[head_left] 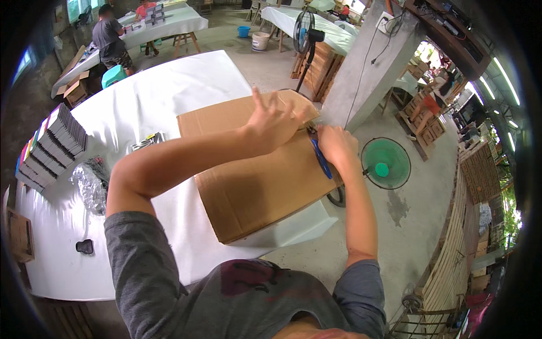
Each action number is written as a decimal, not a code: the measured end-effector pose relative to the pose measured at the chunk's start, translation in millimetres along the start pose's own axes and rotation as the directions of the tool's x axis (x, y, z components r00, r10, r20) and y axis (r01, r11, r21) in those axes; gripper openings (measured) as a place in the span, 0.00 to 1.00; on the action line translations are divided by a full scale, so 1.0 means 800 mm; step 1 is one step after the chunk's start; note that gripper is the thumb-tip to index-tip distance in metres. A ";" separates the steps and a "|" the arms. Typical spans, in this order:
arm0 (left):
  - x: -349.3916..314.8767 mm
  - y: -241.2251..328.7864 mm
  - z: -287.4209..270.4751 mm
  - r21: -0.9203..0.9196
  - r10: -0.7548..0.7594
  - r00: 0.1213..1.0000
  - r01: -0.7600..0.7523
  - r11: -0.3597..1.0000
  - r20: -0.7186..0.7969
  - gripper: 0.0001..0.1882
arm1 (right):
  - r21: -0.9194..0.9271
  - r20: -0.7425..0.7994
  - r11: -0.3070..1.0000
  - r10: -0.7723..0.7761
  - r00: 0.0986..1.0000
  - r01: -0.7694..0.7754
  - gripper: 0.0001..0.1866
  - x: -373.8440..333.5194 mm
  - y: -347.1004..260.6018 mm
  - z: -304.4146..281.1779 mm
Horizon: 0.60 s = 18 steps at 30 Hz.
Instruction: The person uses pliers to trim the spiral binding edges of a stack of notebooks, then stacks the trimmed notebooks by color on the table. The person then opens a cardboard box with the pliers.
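A large brown cardboard box (254,195) lies on the white-covered table, with a flap (212,116) at its far side. My left hand (276,121) is over the box, its fingers spread and partly blurred by motion. At the box's right edge, my right hand (337,146) is closed, and what its fingers hold is hidden. Beside that hand, against the cardboard, is a slim tool with blue handles (322,159) and a dark head; its exact kind is unclear.
On the table (186,76) are stacked grey boxes (53,147), crumpled clear plastic (93,186) and a small black object (84,246). A green round basket (386,163) stands right on the floor, near a concrete pillar (370,68) and a fan (305,39). Other people work farther off.
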<state>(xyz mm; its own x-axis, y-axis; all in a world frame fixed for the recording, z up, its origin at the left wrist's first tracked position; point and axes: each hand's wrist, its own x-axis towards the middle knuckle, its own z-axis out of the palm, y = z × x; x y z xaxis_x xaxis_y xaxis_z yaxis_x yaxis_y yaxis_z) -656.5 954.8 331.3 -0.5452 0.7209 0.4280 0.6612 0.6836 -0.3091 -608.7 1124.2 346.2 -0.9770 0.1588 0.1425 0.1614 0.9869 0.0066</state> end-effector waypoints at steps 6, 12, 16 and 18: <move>-0.105 -0.046 -0.039 0.237 -0.145 0.946 0.075 0.969 0.290 0.26 | 0.027 -0.025 0.999 -0.040 0.999 0.041 0.21 -0.004 -0.003 -0.002; -0.142 -0.081 -0.033 0.295 -0.183 0.979 0.148 0.944 0.094 0.18 | 0.058 -0.014 0.998 -0.035 0.999 0.036 0.22 -0.004 0.002 0.002; -0.079 -0.202 -0.051 -0.113 -0.331 0.923 0.314 0.943 -0.196 0.08 | 0.044 -0.041 0.997 -0.065 0.997 0.067 0.23 -0.008 0.004 0.004; -0.051 -0.223 -0.047 -0.014 -0.412 0.906 0.413 0.911 -0.093 0.12 | 0.035 -0.051 0.997 -0.061 0.997 0.062 0.23 -0.006 0.004 0.005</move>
<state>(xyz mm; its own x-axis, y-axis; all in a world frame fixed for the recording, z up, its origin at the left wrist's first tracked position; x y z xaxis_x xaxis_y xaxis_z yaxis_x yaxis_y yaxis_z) -733.0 799.3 401.0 -0.7189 0.3608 0.5942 0.3842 0.9186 -0.0929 -604.2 1126.8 341.9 -0.9766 0.0970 0.1920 0.0950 0.9953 -0.0196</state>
